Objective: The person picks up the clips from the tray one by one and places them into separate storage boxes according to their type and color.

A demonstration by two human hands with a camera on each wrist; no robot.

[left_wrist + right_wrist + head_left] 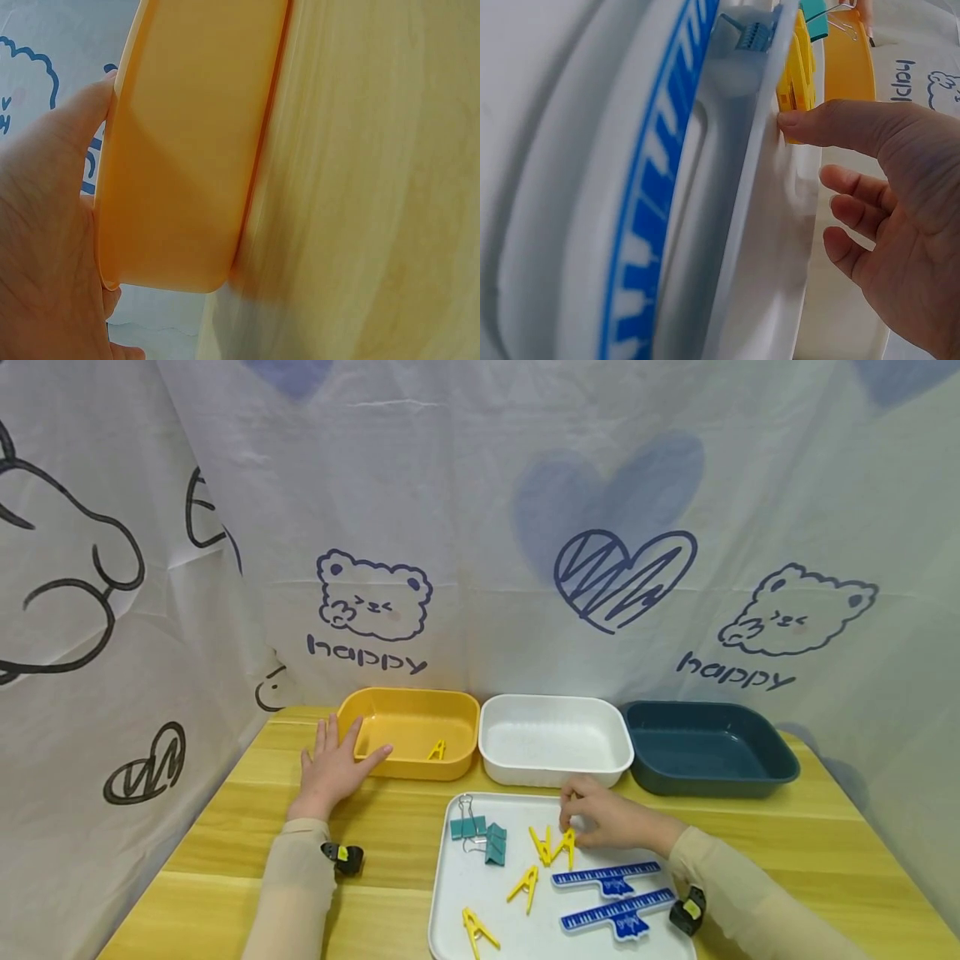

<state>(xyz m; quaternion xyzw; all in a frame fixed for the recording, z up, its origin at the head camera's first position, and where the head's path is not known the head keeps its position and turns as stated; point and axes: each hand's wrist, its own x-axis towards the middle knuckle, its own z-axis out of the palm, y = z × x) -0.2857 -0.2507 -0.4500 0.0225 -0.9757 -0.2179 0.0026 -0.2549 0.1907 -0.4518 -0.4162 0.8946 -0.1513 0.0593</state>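
My left hand [333,777] rests, fingers spread, at the left front corner of a yellow bin [420,768]; in the left wrist view, the thumb lies along its rim. One yellow plastic clip [437,749] lies inside that bin. Over a white tray [442,893], my right hand [611,817] pinches a yellow clip [568,846]. The thumb [810,124] presses it in the right wrist view, where the index finger is hidden. Close by lie other yellow clips [527,887], two teal binder clips [495,845] and two blue-and-white piano-key clips [617,917].
Behind the tray, a white bin [555,772] and a dark teal bin [712,785] stand in line with the yellow one. All rest on a wooden table [225,877]. A printed curtain [480,527] hangs just behind the bins.
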